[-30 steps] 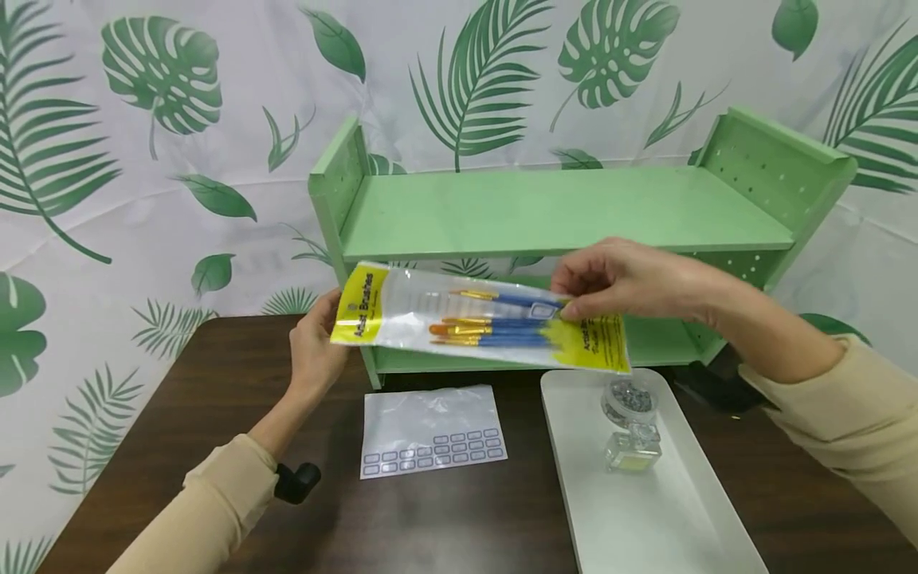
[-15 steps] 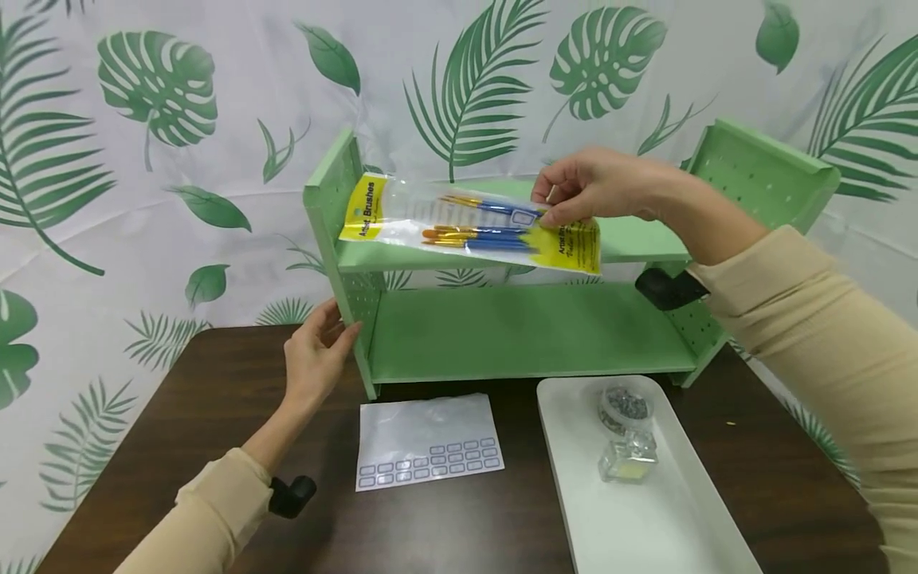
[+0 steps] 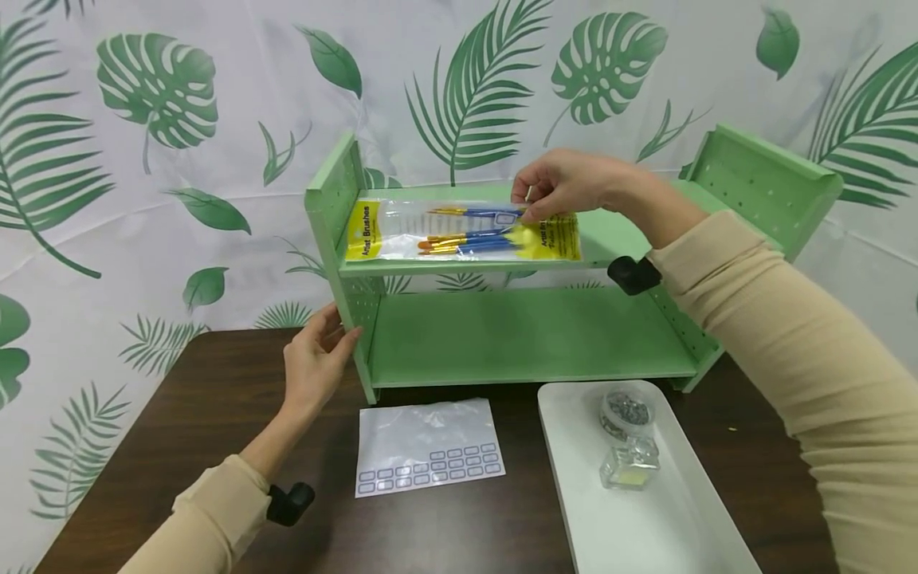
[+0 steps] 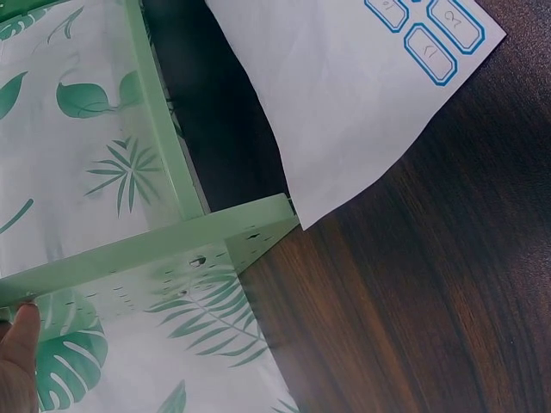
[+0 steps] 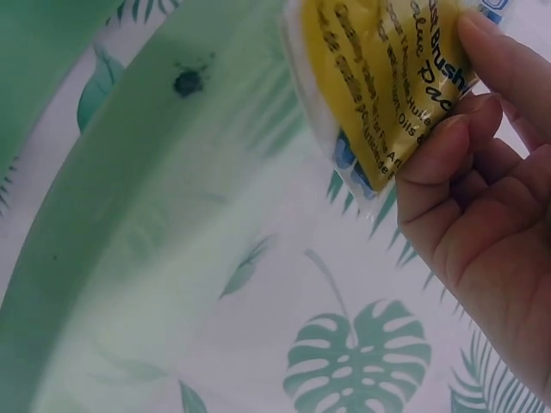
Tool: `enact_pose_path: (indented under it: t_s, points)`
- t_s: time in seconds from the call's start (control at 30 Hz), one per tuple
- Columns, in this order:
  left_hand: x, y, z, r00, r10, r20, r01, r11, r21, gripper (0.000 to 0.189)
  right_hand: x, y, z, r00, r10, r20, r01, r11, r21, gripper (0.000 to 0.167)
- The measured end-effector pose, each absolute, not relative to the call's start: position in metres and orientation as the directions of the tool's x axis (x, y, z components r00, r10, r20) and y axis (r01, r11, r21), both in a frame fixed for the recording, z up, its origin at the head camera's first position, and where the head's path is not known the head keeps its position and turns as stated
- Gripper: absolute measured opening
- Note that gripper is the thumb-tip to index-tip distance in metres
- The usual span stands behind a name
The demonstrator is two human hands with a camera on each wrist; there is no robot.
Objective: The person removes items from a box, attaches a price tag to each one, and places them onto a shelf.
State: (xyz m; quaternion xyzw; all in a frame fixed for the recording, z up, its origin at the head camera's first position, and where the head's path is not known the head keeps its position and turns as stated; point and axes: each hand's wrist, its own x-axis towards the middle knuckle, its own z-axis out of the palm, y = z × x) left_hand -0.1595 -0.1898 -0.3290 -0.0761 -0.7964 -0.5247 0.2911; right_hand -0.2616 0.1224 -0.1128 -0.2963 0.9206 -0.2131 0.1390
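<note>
Brush packet (image 3: 462, 231): toward nine o'clock from nearer right hand (image 3: 572, 180)
Long axis: nine-to-three
Right-hand fingers: pinching packet
Left hand (image 3: 315, 359): eight o'clock, gripping green shelf (image 3: 516, 331)

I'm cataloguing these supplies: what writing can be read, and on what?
"Artist Brushes": left end of the brush packet.
"Value Pac", running into the right hand: packet's other end.
"Oils": same end; remaining print partly hidden or too blurred.
Sheet of labels: marks too small to read.

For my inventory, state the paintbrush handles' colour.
The paintbrush handles are blue, clearest in the head view.
</note>
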Motion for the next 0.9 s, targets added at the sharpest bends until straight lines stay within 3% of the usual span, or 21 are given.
enact_pose_path:
  t_s: [0.9]
  points:
    - [-0.162,-0.191,-0.329,-0.82,-0.18,0.544,0.427,0.441,0.79,0.04,-0.272,0.115,-0.133,-0.788,-0.615,0.03,-0.579,0.723,-0.377,0.006]
